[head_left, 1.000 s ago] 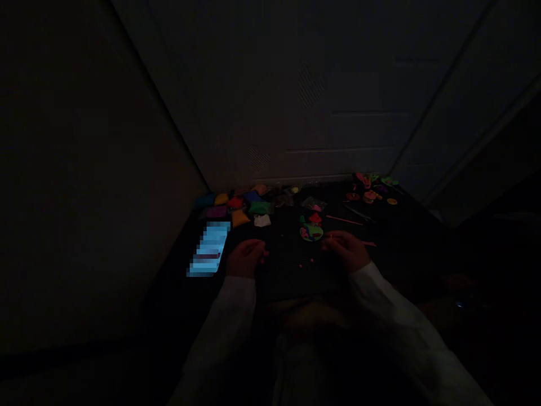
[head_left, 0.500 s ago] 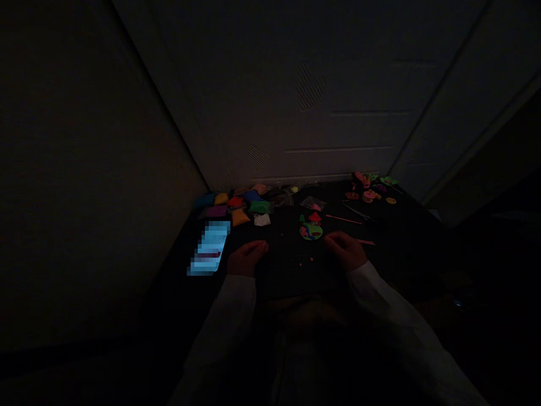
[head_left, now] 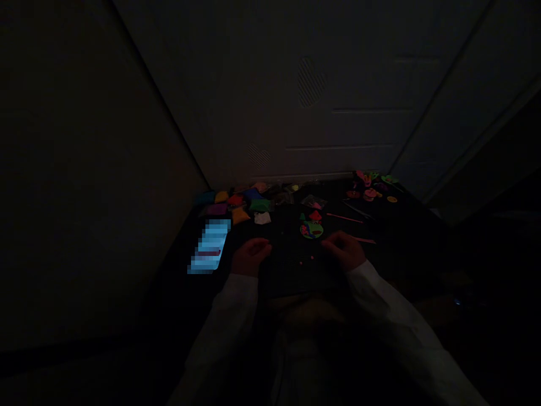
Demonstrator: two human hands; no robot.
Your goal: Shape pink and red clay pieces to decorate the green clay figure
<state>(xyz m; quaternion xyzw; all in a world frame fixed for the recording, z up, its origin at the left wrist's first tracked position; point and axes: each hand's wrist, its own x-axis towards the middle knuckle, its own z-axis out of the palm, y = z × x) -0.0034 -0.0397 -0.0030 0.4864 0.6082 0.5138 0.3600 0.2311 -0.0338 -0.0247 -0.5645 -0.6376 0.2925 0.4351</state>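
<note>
In dim light, my left hand (head_left: 252, 256) hovers over the dark table to the right of a lit phone, thumb and fingers pressed together. My right hand (head_left: 344, 249) is pinched as well, beside a round green clay disc (head_left: 311, 230). Whatever the fingertips hold, if anything, is too dark to see. On the disc are blue, pink and brown clay bits, and a red-topped clay piece (head_left: 315, 216) stands at its back edge. Between my hands lie two tiny pink balls: one pink ball (head_left: 312, 257) and another pink ball (head_left: 301, 263).
Left of my left hand lies the phone (head_left: 210, 246), its screen blurred. Bags of coloured clay, such as an orange bag (head_left: 240, 215) and a green bag (head_left: 260, 205), fill the back left. Finished-looking clay figures (head_left: 369, 194), a pink stick (head_left: 344, 217) and a pink strip (head_left: 364, 240) lie right.
My left hand has shifted slightly right and my right hand slightly left, so they are a little closer together. Both stay pinched. The picture is a bit darker.
</note>
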